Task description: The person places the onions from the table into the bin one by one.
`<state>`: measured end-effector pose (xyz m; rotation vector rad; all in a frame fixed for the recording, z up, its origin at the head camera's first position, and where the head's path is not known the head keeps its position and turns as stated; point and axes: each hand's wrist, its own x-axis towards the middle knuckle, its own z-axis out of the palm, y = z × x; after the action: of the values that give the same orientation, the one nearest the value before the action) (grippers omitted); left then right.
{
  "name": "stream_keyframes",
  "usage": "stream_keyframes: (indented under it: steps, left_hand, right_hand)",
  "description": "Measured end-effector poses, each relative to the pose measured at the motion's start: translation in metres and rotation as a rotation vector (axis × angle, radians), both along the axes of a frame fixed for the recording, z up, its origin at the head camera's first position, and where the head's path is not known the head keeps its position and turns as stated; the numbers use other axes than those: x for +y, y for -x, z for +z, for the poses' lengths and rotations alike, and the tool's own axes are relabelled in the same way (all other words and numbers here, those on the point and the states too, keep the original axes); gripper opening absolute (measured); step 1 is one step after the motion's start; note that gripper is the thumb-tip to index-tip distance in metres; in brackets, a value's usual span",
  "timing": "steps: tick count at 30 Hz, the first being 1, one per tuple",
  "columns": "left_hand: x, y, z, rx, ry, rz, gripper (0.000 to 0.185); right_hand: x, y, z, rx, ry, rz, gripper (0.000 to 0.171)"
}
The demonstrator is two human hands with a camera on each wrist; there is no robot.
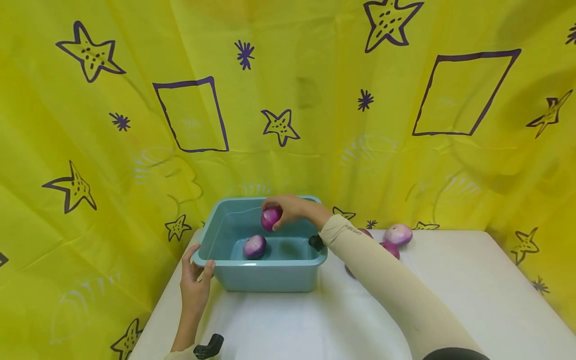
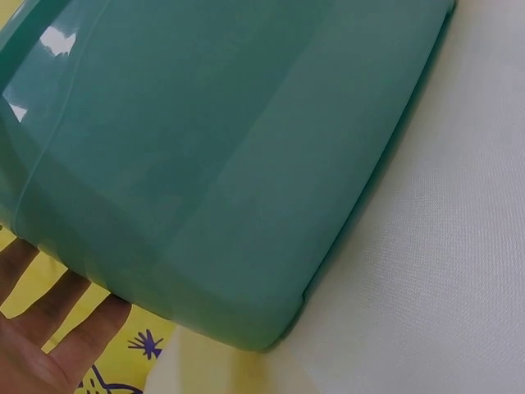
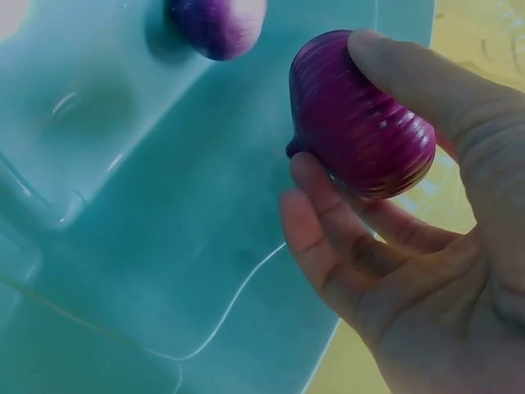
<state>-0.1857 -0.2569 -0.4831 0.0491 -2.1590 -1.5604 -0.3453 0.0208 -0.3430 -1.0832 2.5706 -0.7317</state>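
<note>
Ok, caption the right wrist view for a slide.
Right hand holds a red onion over the teal basin, another onion inside.

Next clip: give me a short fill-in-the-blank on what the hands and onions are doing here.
1. The right hand holds a purple onion above the teal ____.
2. The number of onions already lying inside the tub is ____.
3. The left hand rests against the tub's near-left ____.
4. The other onions lie on the white table, on the person's ____ side of the tub.

Missing words: tub; one; corner; right
</note>
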Motion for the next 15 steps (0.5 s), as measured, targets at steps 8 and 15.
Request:
stream_keyframes:
  steps: [8,15]
  left_hand:
    - [-0.0001,0.0003,-0.0003,0.003,0.0,-0.003,0.058]
    - [-0.0003,-0.0003,0.0003,0.015,-0.002,-0.006,0.056]
  right_hand:
    - [0.0006,0.0023,0.0029,-0.009,-0.038,-0.015,0.075]
    - [0.0041,0.0016,0.0059,0.032,-0.014,0.023,0.076]
